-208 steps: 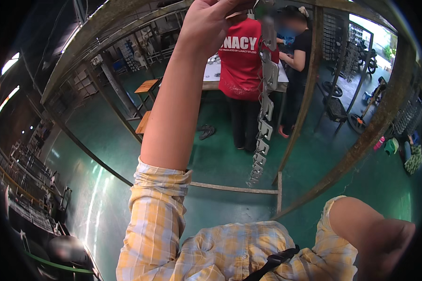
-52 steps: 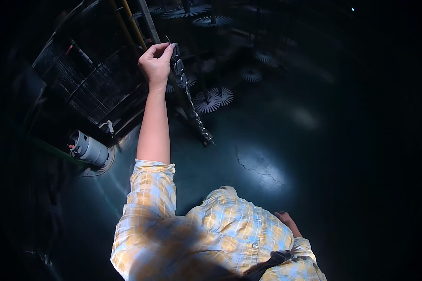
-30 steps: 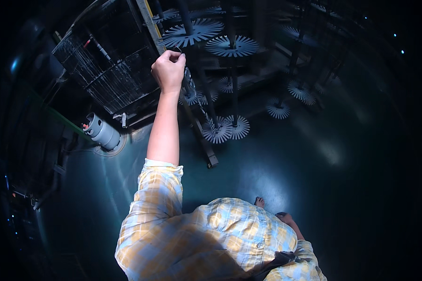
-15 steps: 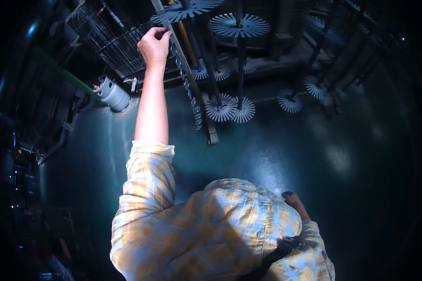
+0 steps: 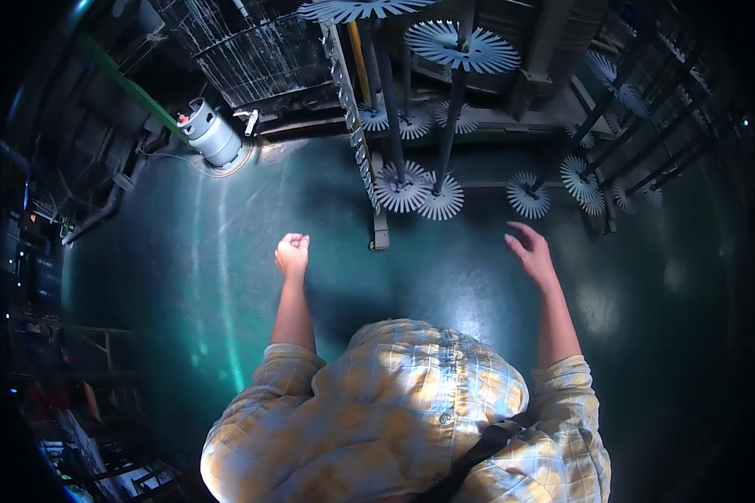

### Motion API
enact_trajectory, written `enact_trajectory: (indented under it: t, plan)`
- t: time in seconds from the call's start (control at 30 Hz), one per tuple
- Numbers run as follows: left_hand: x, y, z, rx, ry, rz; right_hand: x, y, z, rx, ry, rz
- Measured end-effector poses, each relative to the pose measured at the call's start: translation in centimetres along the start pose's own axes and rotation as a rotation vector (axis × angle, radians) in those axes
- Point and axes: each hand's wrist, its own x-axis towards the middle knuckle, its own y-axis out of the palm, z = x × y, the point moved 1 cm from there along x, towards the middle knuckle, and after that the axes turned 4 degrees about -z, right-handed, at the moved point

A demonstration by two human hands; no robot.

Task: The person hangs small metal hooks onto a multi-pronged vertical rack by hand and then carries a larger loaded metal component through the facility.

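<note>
My left hand is raised over the green floor, its fingers curled closed. Whatever they hold, if anything, is hidden. My right hand hangs in the air further right, thumb and fingers apart, with nothing in it. Ahead, between the hands, a metal rack bar ends, and a thin notched metal strip runs along it. Nearest beyond my right hand are slotted metal discs on upright rods, among them a small disc. Neither hand touches the rack.
A large slotted disc sits high on a rod ahead, with several lower discs near the floor. A grey gas cylinder stands at the left beside a streaked dark panel. A green beam slants behind it.
My left hand has come back from the top of the rack bar toward me. The right hand has risen from my side and reaches forward. The notched strip now lies closer along the bar.
</note>
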Motion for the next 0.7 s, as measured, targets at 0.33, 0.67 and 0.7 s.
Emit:
enact_trajectory:
  t: [0.33, 0.67, 0.7]
  plan:
    - [-21.0, -6.1, 22.4, 0.034, -0.787, 0.625, 14.3, 2.2, 36.2, 0.258, -0.766, -0.175]
    - [-21.8, -5.6, 25.3, -0.562, -0.860, -0.092, 29.0, 10.4, 39.4, 0.276, -0.423, 0.309]
    - [-22.2, -4.7, 24.6, -0.589, -0.831, -0.141, 29.4, 10.5, 39.6, 0.336, -0.419, 0.402]
